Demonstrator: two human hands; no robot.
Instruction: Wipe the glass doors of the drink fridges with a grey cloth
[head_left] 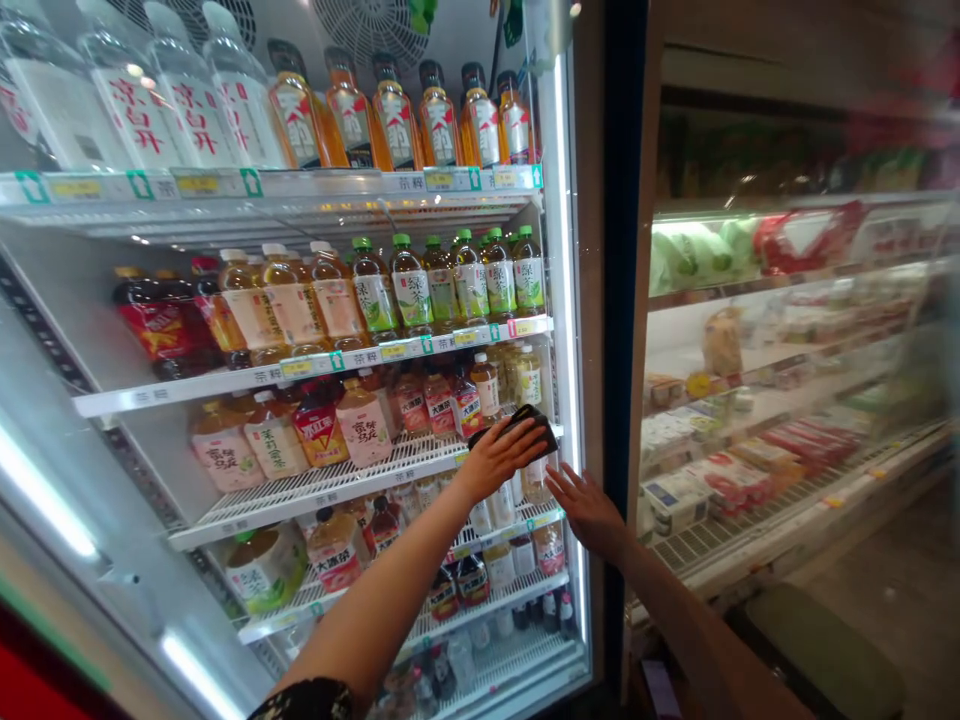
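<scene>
Fingers of left hand (504, 458) slightly apart, flat over black cloth (546, 432); thumb grip: can't tell. Cloth sits at hand's 2 o'clock, in front of bottle shelves (420, 462). Right hand (592, 512) at 4 o'clock from left, fingers spread, near cooler edge (576, 400); contact unclear. Green-cap teas (471, 280) at cloth's 11 o'clock.

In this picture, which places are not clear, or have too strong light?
Head view: packages on the right look smeared; light strips at the left and beside the bottles glare white; large bottles at upper left lean, perhaps from lens distortion; green-capped bottles are fairly sharp.
</scene>
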